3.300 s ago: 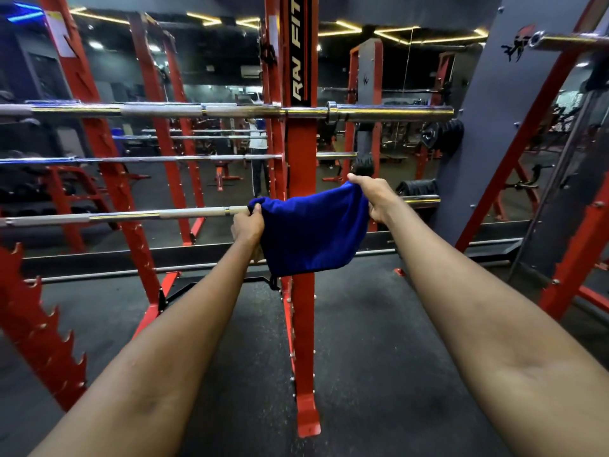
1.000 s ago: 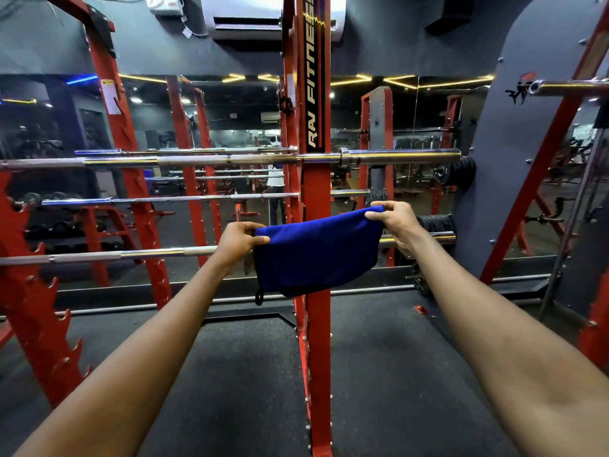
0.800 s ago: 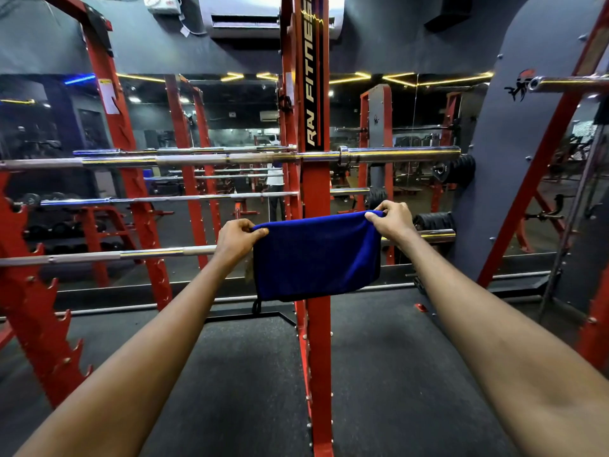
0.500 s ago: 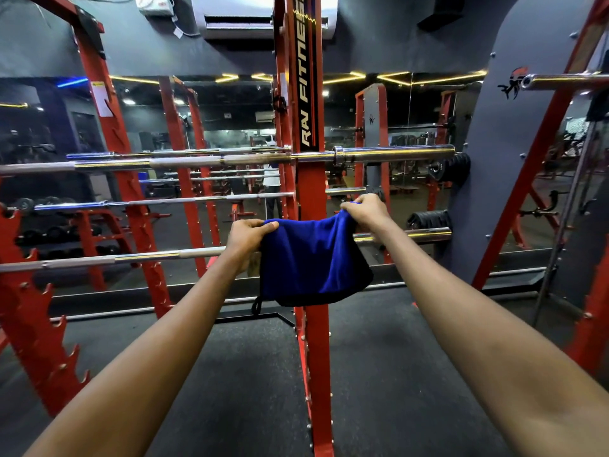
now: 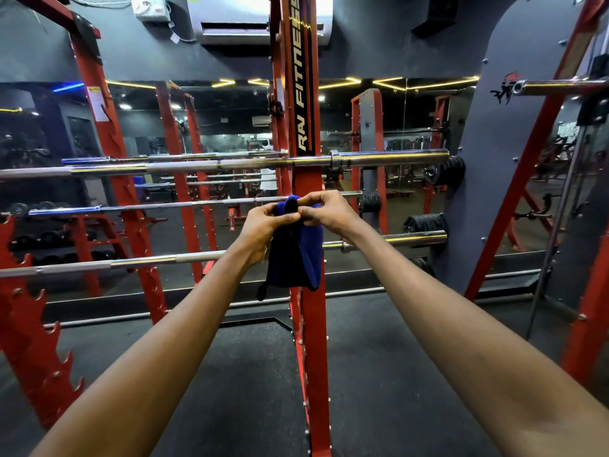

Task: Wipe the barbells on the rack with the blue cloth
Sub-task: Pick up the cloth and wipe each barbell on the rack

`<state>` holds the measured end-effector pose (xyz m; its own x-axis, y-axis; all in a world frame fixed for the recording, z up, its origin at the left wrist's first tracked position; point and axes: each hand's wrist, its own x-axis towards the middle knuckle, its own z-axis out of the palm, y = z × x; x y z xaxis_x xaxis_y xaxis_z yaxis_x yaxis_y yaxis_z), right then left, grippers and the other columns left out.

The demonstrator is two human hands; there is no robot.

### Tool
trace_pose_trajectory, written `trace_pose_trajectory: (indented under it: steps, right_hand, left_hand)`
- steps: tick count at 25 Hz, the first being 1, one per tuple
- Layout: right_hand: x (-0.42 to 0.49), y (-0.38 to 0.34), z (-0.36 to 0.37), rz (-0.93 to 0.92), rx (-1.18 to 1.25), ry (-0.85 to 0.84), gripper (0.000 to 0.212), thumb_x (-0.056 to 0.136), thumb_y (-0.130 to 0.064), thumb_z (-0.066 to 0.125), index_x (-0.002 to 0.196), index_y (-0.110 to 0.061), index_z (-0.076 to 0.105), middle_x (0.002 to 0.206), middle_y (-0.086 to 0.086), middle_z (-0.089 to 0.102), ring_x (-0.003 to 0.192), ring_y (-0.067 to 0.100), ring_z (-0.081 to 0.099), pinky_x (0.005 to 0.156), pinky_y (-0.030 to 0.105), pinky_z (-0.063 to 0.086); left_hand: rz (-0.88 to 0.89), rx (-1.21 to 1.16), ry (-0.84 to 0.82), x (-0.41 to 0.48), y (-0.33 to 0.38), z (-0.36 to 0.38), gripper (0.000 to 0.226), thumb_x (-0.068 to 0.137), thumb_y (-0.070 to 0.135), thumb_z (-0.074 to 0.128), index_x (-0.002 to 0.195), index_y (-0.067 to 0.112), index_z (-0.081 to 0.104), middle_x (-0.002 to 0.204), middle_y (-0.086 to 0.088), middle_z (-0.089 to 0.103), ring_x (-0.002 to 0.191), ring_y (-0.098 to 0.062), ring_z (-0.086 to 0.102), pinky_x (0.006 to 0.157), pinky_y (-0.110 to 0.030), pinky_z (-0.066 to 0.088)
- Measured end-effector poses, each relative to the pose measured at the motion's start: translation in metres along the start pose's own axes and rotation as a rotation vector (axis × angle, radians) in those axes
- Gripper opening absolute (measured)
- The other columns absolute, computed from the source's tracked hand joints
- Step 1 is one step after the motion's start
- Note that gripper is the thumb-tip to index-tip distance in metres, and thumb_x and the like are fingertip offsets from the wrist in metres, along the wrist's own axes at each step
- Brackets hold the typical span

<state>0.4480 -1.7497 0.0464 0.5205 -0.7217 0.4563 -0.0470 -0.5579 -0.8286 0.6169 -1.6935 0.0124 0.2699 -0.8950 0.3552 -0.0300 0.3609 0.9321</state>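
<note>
A blue cloth (image 5: 296, 258) hangs folded in half in front of the red rack post (image 5: 311, 324). My left hand (image 5: 263, 225) and my right hand (image 5: 324, 211) pinch its top corners, held together at chest height. Three chrome barbells lie across the rack: the upper barbell (image 5: 389, 158), the middle barbell (image 5: 164, 206) and the lower barbell (image 5: 131, 263), whose right sleeve (image 5: 418, 239) shows past my right wrist. The cloth hangs in front of the lower bar; whether they touch I cannot tell.
Red toothed rack uprights (image 5: 36, 344) stand at the left. A grey panel with red frame (image 5: 501, 192) and another bar end (image 5: 560, 86) are at the right. A mirror wall lies behind the rack. Black rubber floor (image 5: 250, 374) stretches below.
My hands have come together, folding the spread cloth in half. The view has also tilted slightly upward.
</note>
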Motion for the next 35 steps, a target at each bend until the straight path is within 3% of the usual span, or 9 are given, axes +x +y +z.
trace_pose_trajectory:
  steps: [4, 6, 9, 14, 20, 23, 26, 30, 35]
  right_hand:
    - [0.003, 0.003, -0.008, -0.156, -0.463, 0.009, 0.046, 0.087, -0.022, 0.079, 0.129, -0.015, 0.061, 0.12, 0.003, 0.056, 0.098, 0.007, 0.053, 0.085, 0.013, 0.043]
    - [0.004, 0.003, -0.013, -0.073, -0.463, -0.098, 0.031, 0.091, -0.031, 0.076, 0.118, -0.02, 0.066, 0.108, -0.002, 0.061, 0.093, 0.008, 0.054, 0.083, 0.025, 0.045]
    - [0.006, 0.009, -0.015, -0.039, -0.402, -0.093, 0.016, 0.09, -0.031, 0.078, 0.088, -0.018, 0.069, 0.083, 0.001, 0.065, 0.076, 0.012, 0.056, 0.071, 0.036, 0.046]
    - [0.005, 0.004, -0.025, -0.099, -0.36, 0.049, 0.021, 0.09, -0.024, 0.077, 0.103, -0.011, 0.065, 0.099, 0.007, 0.068, 0.09, 0.017, 0.063, 0.081, 0.041, 0.055]
    - [-0.013, 0.017, -0.021, -0.337, -0.525, 0.118, 0.021, 0.081, -0.003, 0.07, 0.098, -0.015, 0.065, 0.094, 0.01, 0.057, 0.082, 0.02, 0.058, 0.074, 0.031, 0.05]
    - [-0.026, 0.025, -0.005, -0.388, -0.567, -0.004, 0.029, 0.076, 0.005, 0.065, 0.099, -0.013, 0.065, 0.095, 0.008, 0.055, 0.08, 0.015, 0.054, 0.071, 0.021, 0.045]
    - [-0.034, 0.032, 0.012, -0.376, -0.62, -0.124, 0.034, 0.079, -0.003, 0.075, 0.111, -0.005, 0.065, 0.112, 0.011, 0.056, 0.096, 0.02, 0.059, 0.085, 0.028, 0.053]
    - [-0.041, 0.041, 0.018, -0.308, -0.604, -0.194, 0.04, 0.085, -0.002, 0.066, 0.125, -0.005, 0.069, 0.124, 0.012, 0.065, 0.107, 0.021, 0.065, 0.094, 0.029, 0.055]
    - [-0.04, 0.059, 0.015, -0.212, -0.473, -0.011, 0.037, 0.078, -0.004, 0.08, 0.106, -0.01, 0.058, 0.101, 0.006, 0.063, 0.091, 0.018, 0.062, 0.083, 0.042, 0.056]
  left_hand:
    - [0.033, 0.024, 0.0, 0.006, 0.002, -0.001, 0.047, 0.077, -0.015, 0.072, 0.122, -0.009, 0.06, 0.101, -0.019, 0.074, 0.093, -0.027, 0.071, 0.079, -0.03, 0.058]
    - [0.034, 0.025, -0.063, 0.008, 0.002, -0.007, 0.045, 0.079, -0.013, 0.072, 0.122, -0.01, 0.06, 0.101, -0.018, 0.073, 0.092, -0.025, 0.071, 0.079, -0.029, 0.058]
    - [-0.06, 0.032, -0.125, 0.0, -0.011, -0.015, 0.073, 0.072, 0.002, 0.086, 0.135, -0.001, 0.048, 0.121, -0.017, 0.069, 0.107, -0.028, 0.071, 0.087, -0.037, 0.058]
    - [-0.311, 0.051, -0.186, -0.025, -0.053, -0.025, 0.047, 0.083, 0.003, 0.077, 0.128, 0.003, 0.061, 0.126, -0.014, 0.07, 0.113, -0.03, 0.069, 0.099, -0.046, 0.055]
    - [-0.287, -0.193, -0.001, -0.011, -0.041, -0.029, 0.026, 0.1, 0.013, 0.057, 0.125, 0.009, 0.063, 0.105, -0.01, 0.073, 0.079, -0.018, 0.074, 0.06, -0.032, 0.059]
    - [-0.278, -0.215, 0.004, -0.003, -0.029, -0.026, 0.038, 0.099, 0.046, 0.056, 0.12, 0.015, 0.066, 0.105, -0.007, 0.073, 0.083, -0.018, 0.073, 0.065, -0.035, 0.059]
    - [-0.234, -0.121, -0.099, 0.001, -0.018, -0.017, 0.058, 0.08, 0.063, 0.068, 0.116, 0.018, 0.071, 0.105, -0.004, 0.077, 0.09, -0.019, 0.075, 0.066, -0.035, 0.06]
    - [-0.212, 0.004, -0.152, 0.016, -0.025, -0.025, 0.078, 0.056, 0.035, 0.097, 0.124, 0.01, 0.068, 0.115, -0.013, 0.074, 0.104, -0.032, 0.07, 0.076, -0.04, 0.058]
    - [-0.178, -0.001, -0.104, 0.018, -0.037, -0.025, 0.048, 0.075, 0.006, 0.082, 0.121, 0.011, 0.069, 0.113, -0.011, 0.075, 0.105, -0.03, 0.069, 0.092, -0.043, 0.055]
